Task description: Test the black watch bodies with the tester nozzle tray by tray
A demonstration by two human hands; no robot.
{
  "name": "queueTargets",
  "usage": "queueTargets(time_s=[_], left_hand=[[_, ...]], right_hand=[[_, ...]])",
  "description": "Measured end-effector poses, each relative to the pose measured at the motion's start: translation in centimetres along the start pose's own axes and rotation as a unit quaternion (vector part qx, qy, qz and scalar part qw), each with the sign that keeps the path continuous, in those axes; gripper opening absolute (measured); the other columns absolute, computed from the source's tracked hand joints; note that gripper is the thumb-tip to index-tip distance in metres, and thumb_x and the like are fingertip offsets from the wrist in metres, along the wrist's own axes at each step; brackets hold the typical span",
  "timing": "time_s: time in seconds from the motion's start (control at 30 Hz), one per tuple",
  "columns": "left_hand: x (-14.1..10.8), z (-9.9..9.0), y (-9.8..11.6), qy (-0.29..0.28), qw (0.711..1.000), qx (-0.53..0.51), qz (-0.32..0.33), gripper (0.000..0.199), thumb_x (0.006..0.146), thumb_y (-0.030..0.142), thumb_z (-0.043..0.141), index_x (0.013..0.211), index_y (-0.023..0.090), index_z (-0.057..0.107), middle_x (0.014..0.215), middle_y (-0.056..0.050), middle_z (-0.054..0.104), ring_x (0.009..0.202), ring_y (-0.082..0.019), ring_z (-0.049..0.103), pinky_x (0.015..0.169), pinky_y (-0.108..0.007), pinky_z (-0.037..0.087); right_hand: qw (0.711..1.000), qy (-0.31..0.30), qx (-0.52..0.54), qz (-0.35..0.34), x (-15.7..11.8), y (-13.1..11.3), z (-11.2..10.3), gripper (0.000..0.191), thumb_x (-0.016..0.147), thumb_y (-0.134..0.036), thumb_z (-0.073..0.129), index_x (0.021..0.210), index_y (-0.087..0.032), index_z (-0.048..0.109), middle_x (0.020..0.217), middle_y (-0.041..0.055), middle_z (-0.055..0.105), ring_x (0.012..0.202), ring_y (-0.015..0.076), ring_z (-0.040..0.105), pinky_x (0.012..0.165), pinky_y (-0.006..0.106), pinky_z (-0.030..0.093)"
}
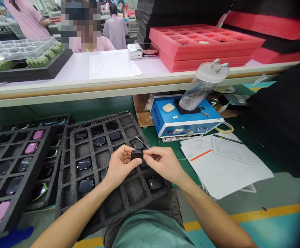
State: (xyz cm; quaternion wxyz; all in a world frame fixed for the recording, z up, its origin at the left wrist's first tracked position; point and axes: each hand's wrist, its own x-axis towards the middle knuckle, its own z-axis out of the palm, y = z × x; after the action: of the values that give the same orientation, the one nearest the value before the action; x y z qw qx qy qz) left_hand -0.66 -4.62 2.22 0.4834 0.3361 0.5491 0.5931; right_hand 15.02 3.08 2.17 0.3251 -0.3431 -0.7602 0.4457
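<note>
Above the black foam tray (136, 191), my left hand (120, 165) grips a small black smartwatch case (137, 155) between thumb and fingers. My right hand (162, 162) is closed at the case's right side, its fingertips touching or very near it. A thin metallic rod-shaped tool (142, 142) sticks out from the right fingers toward the upper left; its kind is unclear. Several dark watch cases, such as one watch case (86, 185) at the left and another (156, 182) at the right, lie in the tray's compartments. The hands cover part of the tray.
More foam trays (23, 186) with pink and dark watches stand left. A blue machine (186, 119) carries a clear cylinder (196, 86); a thin tube runs from it. Papers (227, 165) lie right. Overhead, a shelf (75, 88) bears red foam trays (204, 55). People sit beyond.
</note>
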Motion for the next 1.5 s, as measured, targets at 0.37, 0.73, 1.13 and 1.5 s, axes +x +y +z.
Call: queueTargets(time_s=[0.37, 0.73, 1.13, 1.5], left_hand=[[1.4, -2.8, 2.4, 0.176, 0.974, -0.114, 0.083, 0.039, 0.065, 0.029, 0.083, 0.096, 0.020, 0.060, 0.088, 0.002, 0.063, 0.081, -0.014, 0.063, 0.074, -0.028, 0.055], [6.2, -0.4, 1.2, -0.023, 0.865, 0.494, 0.083, 0.014, 0.073, 0.035, 0.071, 0.071, 0.022, 0.067, 0.080, -0.009, 0.071, 0.085, -0.032, 0.068, 0.080, -0.040, 0.046], [5.2, -0.4, 2.1, 0.005, 0.944, 0.327, 0.050, 0.036, 0.078, 0.048, 0.068, 0.099, 0.018, 0.071, 0.073, -0.002, 0.064, 0.063, -0.017, 0.056, 0.060, -0.029, 0.043], [4.9, -0.2, 1.9, 0.009, 0.985, 0.173, -0.003, 0.046, 0.071, 0.048, 0.080, 0.101, 0.015, 0.068, 0.061, 0.005, 0.051, 0.050, -0.008, 0.042, 0.045, -0.020, 0.032]], right_hand=[[0.970, -0.035, -0.242, 0.006, 8.8, -0.1, 0.6, 0.017, 0.079, -0.018, 0.065, 0.076, -0.019, 0.081, 0.079, 0.0064, 0.080, 0.077, 0.0235, 0.074, 0.068, 0.028, 0.048], [0.985, 0.016, -0.166, 0.040, 3.7, 2.4, -2.8, 0.023, 0.088, -0.028, 0.058, 0.082, -0.019, 0.078, 0.078, 0.0031, 0.078, 0.071, 0.0192, 0.070, 0.065, 0.027, 0.045], [0.993, 0.015, -0.102, 0.050, 0.9, 1.2, -1.2, 0.019, 0.090, -0.024, 0.060, 0.089, -0.022, 0.079, 0.085, 0.0026, 0.080, 0.074, 0.0193, 0.071, 0.067, 0.028, 0.047], [0.997, 0.063, -0.008, 0.032, 2.6, 1.1, -0.4, 0.019, 0.087, -0.024, 0.064, 0.086, -0.018, 0.082, 0.074, 0.0030, 0.078, 0.061, 0.0157, 0.067, 0.059, 0.025, 0.045]])
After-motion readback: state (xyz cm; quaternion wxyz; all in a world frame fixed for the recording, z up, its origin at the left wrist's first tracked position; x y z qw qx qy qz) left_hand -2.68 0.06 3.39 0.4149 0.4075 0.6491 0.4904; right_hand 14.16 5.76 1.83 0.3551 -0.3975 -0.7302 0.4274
